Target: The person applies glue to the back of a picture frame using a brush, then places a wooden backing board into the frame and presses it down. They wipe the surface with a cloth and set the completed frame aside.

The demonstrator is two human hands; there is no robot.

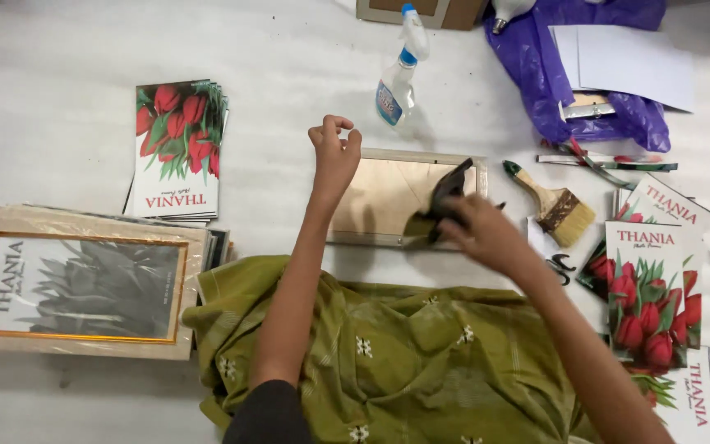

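Head view shows a glass-fronted frame [388,197] lying flat on the white floor before the person's lap, the right hand [478,230] closed around a dark cloth [445,197] pressed to it, the left hand [334,152] loosely curled at its left edge, a spray bottle [398,78] and paintbrush [554,201] nearby.

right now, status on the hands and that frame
Left hand fisted, steadying frame's top edge. Right hand gripping dark cloth, pressed on the glass. Paintbrush and spray bottle lie close by.
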